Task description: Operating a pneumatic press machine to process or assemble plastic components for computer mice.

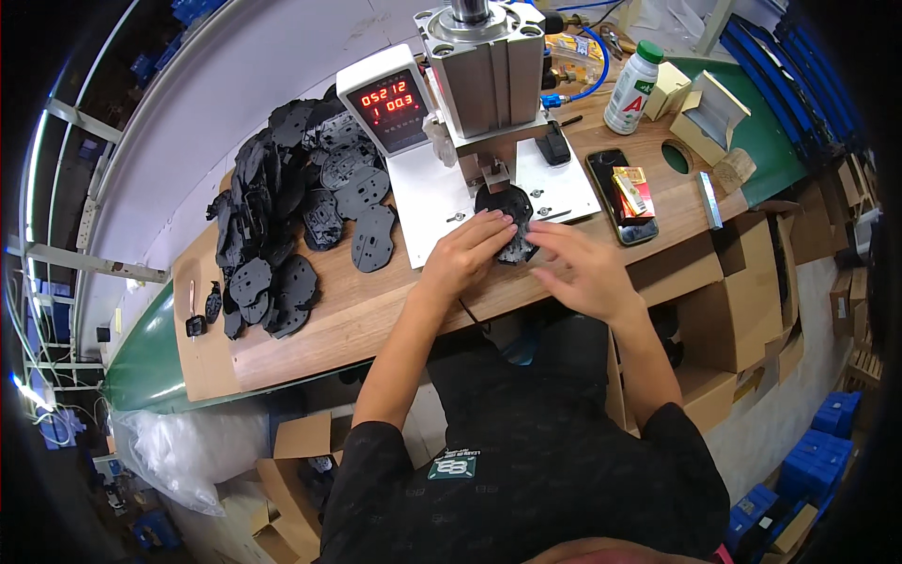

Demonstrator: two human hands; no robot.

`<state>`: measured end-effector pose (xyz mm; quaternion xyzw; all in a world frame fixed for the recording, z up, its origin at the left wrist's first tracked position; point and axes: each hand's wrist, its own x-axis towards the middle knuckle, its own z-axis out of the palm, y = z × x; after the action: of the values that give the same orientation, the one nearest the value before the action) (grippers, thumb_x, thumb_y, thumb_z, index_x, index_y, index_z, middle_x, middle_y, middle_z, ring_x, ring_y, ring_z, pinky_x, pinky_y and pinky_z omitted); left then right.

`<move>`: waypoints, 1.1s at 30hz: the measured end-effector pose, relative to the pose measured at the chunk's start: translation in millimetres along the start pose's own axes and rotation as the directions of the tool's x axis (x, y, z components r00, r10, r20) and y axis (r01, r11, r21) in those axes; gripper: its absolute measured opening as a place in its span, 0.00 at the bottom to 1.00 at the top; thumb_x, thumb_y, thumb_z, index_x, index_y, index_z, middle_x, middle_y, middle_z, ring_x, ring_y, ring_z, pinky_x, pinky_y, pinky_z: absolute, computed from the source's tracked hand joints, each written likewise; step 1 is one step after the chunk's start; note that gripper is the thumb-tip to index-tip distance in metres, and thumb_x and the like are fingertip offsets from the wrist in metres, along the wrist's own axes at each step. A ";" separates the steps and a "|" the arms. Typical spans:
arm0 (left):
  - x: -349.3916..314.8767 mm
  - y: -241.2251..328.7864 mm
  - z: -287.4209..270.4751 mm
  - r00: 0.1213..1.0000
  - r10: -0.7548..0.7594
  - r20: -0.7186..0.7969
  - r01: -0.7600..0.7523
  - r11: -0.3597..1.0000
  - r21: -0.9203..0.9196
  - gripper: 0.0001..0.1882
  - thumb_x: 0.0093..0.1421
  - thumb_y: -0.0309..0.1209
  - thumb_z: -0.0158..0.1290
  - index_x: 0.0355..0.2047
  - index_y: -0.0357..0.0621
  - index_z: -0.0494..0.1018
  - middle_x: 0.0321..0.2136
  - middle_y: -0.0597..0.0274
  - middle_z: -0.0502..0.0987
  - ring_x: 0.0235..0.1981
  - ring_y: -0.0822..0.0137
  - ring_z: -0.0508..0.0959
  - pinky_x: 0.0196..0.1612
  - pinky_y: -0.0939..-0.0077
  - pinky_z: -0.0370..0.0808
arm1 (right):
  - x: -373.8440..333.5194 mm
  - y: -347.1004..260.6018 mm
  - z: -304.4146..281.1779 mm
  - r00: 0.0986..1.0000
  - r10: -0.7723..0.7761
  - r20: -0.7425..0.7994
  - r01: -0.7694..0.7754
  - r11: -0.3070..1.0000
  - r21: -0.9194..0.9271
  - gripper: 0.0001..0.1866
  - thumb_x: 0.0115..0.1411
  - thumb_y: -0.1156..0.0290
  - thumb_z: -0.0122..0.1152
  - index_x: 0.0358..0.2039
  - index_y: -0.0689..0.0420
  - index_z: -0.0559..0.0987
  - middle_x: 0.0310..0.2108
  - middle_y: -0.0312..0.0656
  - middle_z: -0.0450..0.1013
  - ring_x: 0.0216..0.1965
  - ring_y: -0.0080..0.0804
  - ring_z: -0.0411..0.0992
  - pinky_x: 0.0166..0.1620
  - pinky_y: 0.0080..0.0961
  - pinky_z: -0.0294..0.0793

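Observation:
A black, flat plastic part (517,246) with rounded ends lies on the machine's white base plate (425,209), its far end beneath the metal press head (495,172). The fingers of my left hand (462,256) are held together and press on the part's left edge; the thumb is hidden. At the part's right side is my right hand (590,273), its fingers stretched out and its thumb apart. Its fingertips reach the part's edge. Above the part rises the machine's grey metal cylinder block (493,80).
Left of the machine, a heap of black plastic parts (258,202) covers the wooden board. A white control box (390,99) with red digits adjoins the press. To the right are a phone (639,228), a white bottle (632,89) and an opened small carton (709,117). Cardboard boxes (719,320) stand below.

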<state>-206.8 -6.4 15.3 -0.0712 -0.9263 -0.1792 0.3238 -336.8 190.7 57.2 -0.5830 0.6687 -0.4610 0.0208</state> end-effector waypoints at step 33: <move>-96.6 -16.7 -78.3 0.670 -0.692 -0.268 0.732 0.555 0.395 0.49 0.41 0.46 0.74 0.61 0.38 0.68 0.47 0.49 0.73 0.48 0.49 0.72 0.53 0.58 0.69 | 16.9 8.8 33.1 0.984 0.089 0.156 -0.014 0.903 -0.429 0.32 0.48 0.74 0.66 0.57 0.52 0.72 0.53 0.39 0.77 0.31 0.42 0.80 0.32 0.35 0.79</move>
<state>-90.6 -52.9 7.0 0.3976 -0.8751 -0.0664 0.2679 -330.2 156.7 41.2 -0.5931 0.7640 -0.2511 -0.0374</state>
